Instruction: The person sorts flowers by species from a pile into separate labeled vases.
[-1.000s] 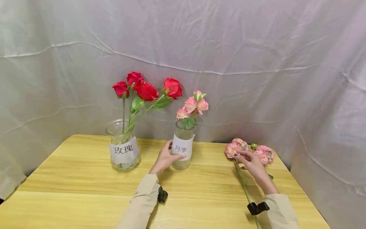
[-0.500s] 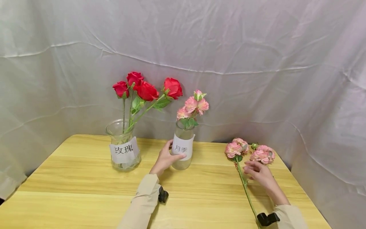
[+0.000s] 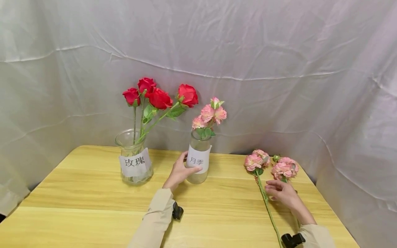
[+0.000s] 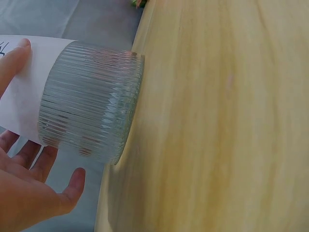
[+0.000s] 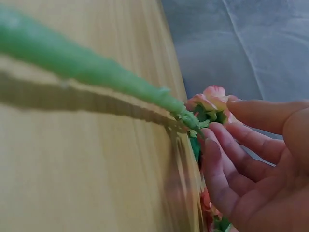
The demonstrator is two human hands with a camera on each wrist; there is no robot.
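Observation:
My left hand (image 3: 181, 172) holds the straight glass vase (image 3: 199, 177), thumb across its white paper label and fingers round the far side. Pink flowers (image 3: 208, 115) stand in that vase; in the left wrist view its ribbed base (image 4: 91, 99) rests on the wood. My right hand (image 3: 285, 196) hovers beside the green stem (image 3: 267, 206) of a pink flower (image 3: 256, 161) lying on the table. Its fingers are loosely bent, with the tips close to the stem (image 5: 145, 92) in the right wrist view; whether they touch it is unclear. A second pink flower (image 3: 285, 168) lies just beyond this hand.
A wider glass vase (image 3: 124, 141) with a white label stands left, holding several red roses (image 3: 159, 99) that lean right. A grey curtain (image 3: 263, 51) hangs behind and beside the wooden table (image 3: 77, 193).
My right hand has moved away from the left-hand pink bloom, rightward and toward me, down along the stem. My left hand stays on the vase.

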